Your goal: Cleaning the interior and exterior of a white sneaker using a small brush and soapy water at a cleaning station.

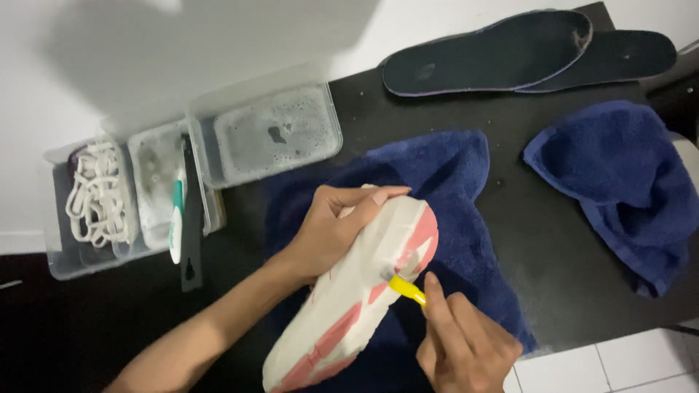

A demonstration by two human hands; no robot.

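The right hand [466, 349] was closed around a small yellow brush [405, 288], its bristle end pressed against the sole of a white and pink shoe [357, 298] near the toe. The left hand [331, 229] gripped the same shoe from the far side, fingers curled over the edge, holding it sole-up and tilted above a dark blue towel [451, 189] spread on the black table [539, 240].

To my eye the hold looked one-sided: a hard push of the brush could have twisted the shoe out of that hand or sent the bristles skidding off the sole onto the fingers. Wet dirt might also have flicked past the towel onto the table.

Further left stood a clear tub of soapy water [273, 135], close enough for an elbow to knock and spill. Beside it a smaller tub held white laces [98, 193]. A second blue towel [619, 182] lay to the right, and two dark insoles [510, 51] at the far edge.
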